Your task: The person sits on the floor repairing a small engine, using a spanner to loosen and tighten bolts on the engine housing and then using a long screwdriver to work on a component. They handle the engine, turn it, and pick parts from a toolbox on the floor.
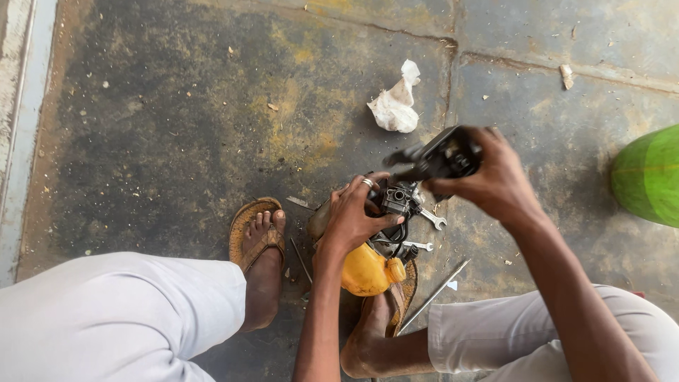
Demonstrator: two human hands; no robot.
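A small engine (395, 205) with a yellow fuel tank (366, 271) sits on the concrete floor between my feet. My left hand (353, 216), a ring on one finger, grips the engine's dark metal top from the left. Just above it, my right hand (495, 177) is closed around a black engine part (440, 159), which looks blurred. The part hangs a little above and to the right of the engine.
Two open-ended spanners (430, 218) lie beside the engine, and a thin metal rod (435, 293) lies by my right foot. A crumpled white rag (396, 106) rests farther off. A green rounded object (649, 177) sits at the right edge. My sandalled left foot (260, 255) is on the floor.
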